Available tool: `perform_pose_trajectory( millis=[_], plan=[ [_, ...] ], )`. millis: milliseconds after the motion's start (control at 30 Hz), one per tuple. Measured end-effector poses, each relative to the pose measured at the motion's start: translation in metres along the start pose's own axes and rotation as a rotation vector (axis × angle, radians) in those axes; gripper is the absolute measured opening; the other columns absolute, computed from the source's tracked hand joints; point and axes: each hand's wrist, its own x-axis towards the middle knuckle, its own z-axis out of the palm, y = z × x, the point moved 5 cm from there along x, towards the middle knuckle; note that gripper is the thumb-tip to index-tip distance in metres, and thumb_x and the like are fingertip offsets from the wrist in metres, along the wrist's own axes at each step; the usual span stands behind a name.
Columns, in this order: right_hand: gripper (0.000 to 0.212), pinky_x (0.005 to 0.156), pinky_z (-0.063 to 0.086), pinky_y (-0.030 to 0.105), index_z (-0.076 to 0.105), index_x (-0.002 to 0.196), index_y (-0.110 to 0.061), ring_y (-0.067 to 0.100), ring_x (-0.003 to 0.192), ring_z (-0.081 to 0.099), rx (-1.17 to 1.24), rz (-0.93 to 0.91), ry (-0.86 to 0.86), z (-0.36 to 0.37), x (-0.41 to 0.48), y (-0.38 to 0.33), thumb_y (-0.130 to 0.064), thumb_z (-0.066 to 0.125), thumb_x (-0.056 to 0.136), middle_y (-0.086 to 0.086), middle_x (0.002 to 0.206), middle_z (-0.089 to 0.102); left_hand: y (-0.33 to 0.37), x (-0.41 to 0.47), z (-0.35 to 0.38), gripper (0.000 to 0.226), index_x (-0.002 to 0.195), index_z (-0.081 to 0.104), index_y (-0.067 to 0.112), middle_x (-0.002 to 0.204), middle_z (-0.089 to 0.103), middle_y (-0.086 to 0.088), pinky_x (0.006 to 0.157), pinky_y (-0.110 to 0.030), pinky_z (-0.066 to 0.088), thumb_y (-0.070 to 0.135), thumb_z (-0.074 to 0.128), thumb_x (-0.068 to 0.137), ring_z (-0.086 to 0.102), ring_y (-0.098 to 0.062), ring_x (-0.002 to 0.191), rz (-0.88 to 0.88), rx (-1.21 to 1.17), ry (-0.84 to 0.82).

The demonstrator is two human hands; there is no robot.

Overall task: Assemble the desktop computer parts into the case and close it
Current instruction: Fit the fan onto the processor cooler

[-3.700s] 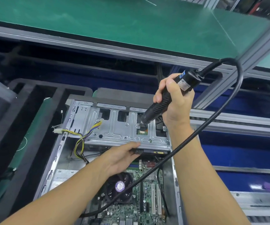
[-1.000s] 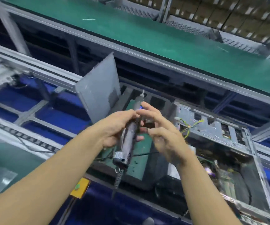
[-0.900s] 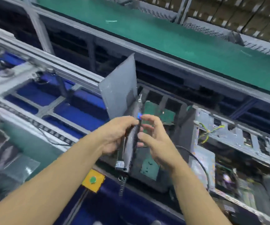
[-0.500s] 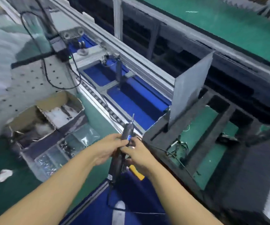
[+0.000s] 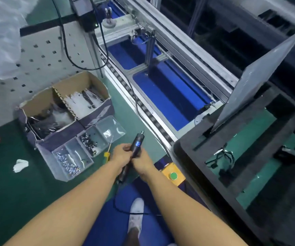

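Over on the left of the green worktop (image 5: 19, 192) there's a divided cardboard box (image 5: 63, 107) of bagged bits. Just in front of it sit clear plastic trays (image 5: 82, 148) with small screws (image 5: 66, 163) loose in the compartments. A yellow-handled tool (image 5: 107, 153) lies just beside them.

Now the centre: the left hand (image 5: 121, 155) has its grip wrapped round the middle of the electric screwdriver (image 5: 137, 145). The right hand (image 5: 142, 163) is curled round the same barrel just below it. Both are closed on the one tool, bit tipped up and away towards those trays, cord trailing down to the floor. My guess is a screw is about to be picked up, so fastening is in hand and not finished.

Past the yellow button box (image 5: 173, 174), the black foam tray (image 5: 187, 150) has a few cables (image 5: 223, 157) lying in its pockets, possibly parts not yet fitted. A grey panel (image 5: 255, 82) stands tilted in a slot of that tray. It looks like the side cover, and it is plainly off the machine, so closing up is yet to come.

The computer case itself is out of shot, so I can't tell how much is mounted inside.
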Motion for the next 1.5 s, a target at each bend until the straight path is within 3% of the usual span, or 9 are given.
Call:
perform_pose_trajectory(
  millis=[133, 367, 467, 700, 867, 1067, 1200, 1333, 1500],
  plan=[
    [0.038, 0.107, 0.048, 0.046, 0.058, 0.129, -0.018, 0.034, 0.118, 0.055, -0.104, 0.073, 0.054, 0.005, 0.003, 0.003, -0.007, 0.053, 0.092, 0.019, 0.131, 0.049, -0.005, 0.008, -0.001, 0.036, 0.1, 0.069, 0.017, 0.099, 0.073, -0.004, 0.068, -0.014, 0.046, -0.012, 0.065, 0.079, 0.064, -0.009, 0.08, 0.019, 0.008, 0.026],
    [0.035, 0.095, 0.052, 0.031, 0.059, 0.128, -0.022, 0.026, 0.115, 0.06, -0.1, 0.084, -0.08, -0.021, -0.016, -0.004, -0.013, 0.057, 0.094, 0.011, 0.132, 0.063, 0.029, 0.0, -0.002, 0.04, 0.127, 0.065, 0.019, 0.121, 0.065, -0.003, 0.099, -0.033, 0.045, 0.011, 0.061, 0.088, 0.06, -0.026, 0.116, 0.238, 0.391, 0.122],
    [0.04, 0.066, 0.046, 0.017, 0.054, 0.136, -0.017, 0.017, 0.098, 0.06, -0.039, 0.084, 0.035, -0.057, -0.035, -0.014, -0.01, 0.052, 0.097, 0.003, 0.124, 0.062, 0.07, -0.017, 0.023, 0.032, 0.114, 0.069, 0.028, 0.105, 0.069, 0.008, 0.091, -0.029, 0.047, 0.011, 0.056, 0.09, 0.064, -0.017, 0.104, 0.34, 0.282, -0.023],
    [0.023, 0.055, 0.047, 0.022, 0.059, 0.11, -0.007, 0.015, 0.058, 0.056, 0.218, -0.078, 0.314, -0.171, -0.13, -0.045, 0.004, 0.048, 0.093, 0.006, 0.082, 0.064, 0.176, -0.106, 0.14, 0.033, 0.094, 0.066, 0.03, 0.069, 0.071, 0.007, 0.048, -0.02, 0.047, 0.004, 0.046, 0.091, 0.059, -0.01, 0.051, 0.585, 0.111, -0.364],
    [0.02, 0.052, 0.046, 0.025, 0.056, 0.1, -0.018, 0.021, 0.059, 0.058, 0.228, -0.08, 0.57, -0.263, -0.207, -0.035, -0.001, 0.052, 0.09, 0.007, 0.087, 0.068, 0.215, -0.177, 0.237, 0.033, 0.097, 0.068, 0.018, 0.066, 0.07, 0.001, 0.041, -0.018, 0.04, -0.001, 0.042, 0.092, 0.06, -0.012, 0.049, 0.684, 0.11, -0.621],
    [0.021, 0.086, 0.058, 0.046, 0.053, 0.111, -0.024, 0.017, 0.076, 0.063, 0.317, 0.011, 0.727, -0.345, -0.265, 0.01, -0.011, 0.058, 0.094, 0.001, 0.093, 0.065, 0.205, -0.219, 0.329, 0.032, 0.093, 0.069, 0.021, 0.084, 0.076, 0.008, 0.06, -0.025, 0.046, 0.0, 0.044, 0.092, 0.07, -0.01, 0.077, 0.656, 0.259, -0.769],
    [0.06, 0.103, 0.052, 0.039, 0.037, 0.152, -0.026, 0.016, 0.115, 0.06, 0.332, 0.019, 0.719, -0.383, -0.275, 0.029, -0.02, 0.056, 0.095, -0.004, 0.138, 0.055, 0.194, -0.225, 0.382, 0.029, 0.097, 0.07, 0.022, 0.101, 0.072, 0.005, 0.078, -0.026, 0.048, 0.001, 0.053, 0.089, 0.067, -0.015, 0.094, 0.715, 0.4, -0.696],
    [0.084, 0.105, 0.032, 0.028, 0.006, 0.164, -0.036, 0.014, 0.146, 0.036, 0.47, 0.002, 0.626, -0.412, -0.266, 0.035, -0.023, 0.054, 0.097, -0.008, 0.168, 0.024, 0.187, -0.218, 0.427, 0.035, 0.121, 0.063, 0.017, 0.121, 0.065, -0.004, 0.099, -0.032, 0.045, 0.009, 0.061, 0.087, 0.06, -0.019, 0.112, 0.739, 0.601, -0.615],
    [0.092, 0.106, 0.032, 0.034, -0.01, 0.161, -0.042, 0.022, 0.148, 0.034, 0.545, 0.039, 0.574, -0.428, -0.246, 0.039, -0.037, 0.054, 0.095, -0.002, 0.169, 0.024, 0.197, -0.195, 0.465, 0.052, 0.136, 0.051, 0.012, 0.136, 0.055, -0.007, 0.101, -0.034, 0.042, 0.021, 0.068, 0.088, 0.054, -0.024, 0.123, 0.882, 0.925, -0.487]
  ],
)
